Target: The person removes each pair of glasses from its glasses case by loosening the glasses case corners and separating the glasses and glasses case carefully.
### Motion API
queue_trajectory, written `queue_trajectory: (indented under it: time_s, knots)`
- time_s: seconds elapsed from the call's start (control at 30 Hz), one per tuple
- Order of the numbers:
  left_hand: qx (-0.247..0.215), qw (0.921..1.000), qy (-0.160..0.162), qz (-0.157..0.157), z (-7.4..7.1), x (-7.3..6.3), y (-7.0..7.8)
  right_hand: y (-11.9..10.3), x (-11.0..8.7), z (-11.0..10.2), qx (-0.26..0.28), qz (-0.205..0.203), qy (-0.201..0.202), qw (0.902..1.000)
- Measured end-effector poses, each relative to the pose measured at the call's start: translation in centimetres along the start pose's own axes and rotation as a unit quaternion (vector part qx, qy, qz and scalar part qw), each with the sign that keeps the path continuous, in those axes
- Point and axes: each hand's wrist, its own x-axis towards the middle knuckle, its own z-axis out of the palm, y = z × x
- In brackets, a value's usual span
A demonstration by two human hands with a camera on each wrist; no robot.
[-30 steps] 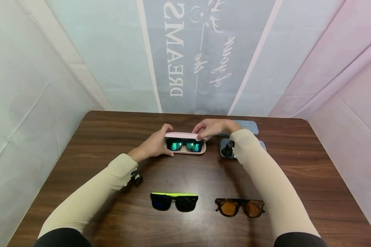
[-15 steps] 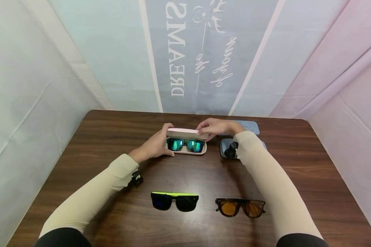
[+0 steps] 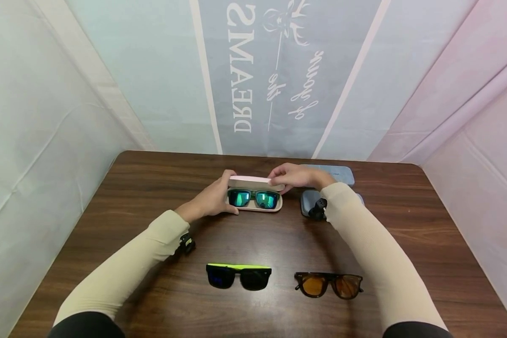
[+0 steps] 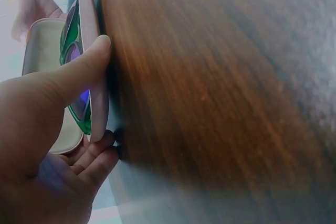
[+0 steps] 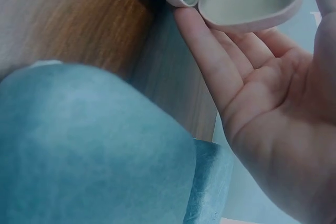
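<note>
A pink glasses case (image 3: pixel 257 210) lies at the back middle of the table, its lid (image 3: pixel 253 183) raised. Inside rest sunglasses (image 3: pixel 267 200) with mirrored blue-green lenses; their green frame (image 4: pixel 83 123) shows in the left wrist view. My left hand (image 3: pixel 209 197) grips the case's left end, thumb on the front rim and fingers round the back. At the other end, my right hand (image 3: pixel 295 176) holds the lid, thumb near its edge. The right wrist view has the right-hand fingers (image 5: pixel 212 66) under and behind the lid and hinge.
Black sunglasses with a lime-green strip (image 3: pixel 253 278) lie front centre. Right of them are brown-framed sunglasses with amber lenses (image 3: pixel 347 285). One blue case (image 3: pixel 308 202) sits under my right wrist, and another blue piece (image 3: pixel 342 174) lies behind it. A fabric backdrop (image 3: pixel 173 94) stands along the table's back edge.
The lid has swung up and back with my right hand, baring more of its inside and the sunglasses. Over the last half second both hands have stayed nearly still.
</note>
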Motion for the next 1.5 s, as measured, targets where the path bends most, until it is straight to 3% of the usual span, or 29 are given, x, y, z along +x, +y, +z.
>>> queue_trajectory:
  time_s: [0.27,0.43,0.87,1.1,1.5]
  knots:
    - [-0.002,1.0000,-0.005,-0.005,0.1,0.2,-0.1,-0.5,-0.7,0.4,-0.018,-0.015,0.016,0.9996]
    - [0.003,0.9999,-0.011,-0.004,0.0,0.1,-0.1,-0.9,-0.9,0.8,-0.074,-0.024,0.025,0.9966]
    - [0.004,0.9999,-0.013,0.000,-0.3,-0.1,0.3,-2.1,-1.9,2.0,-0.200,-0.032,0.068,0.9768]
    - [-0.001,0.9999,-0.015,0.000,-0.5,-0.2,0.5,-2.2,-2.1,2.5,-0.261,-0.054,0.082,0.9602]
    - [-0.006,0.9998,-0.015,0.010,-0.3,-0.1,0.3,-2.2,-2.5,3.1,-0.283,-0.078,0.099,0.9507]
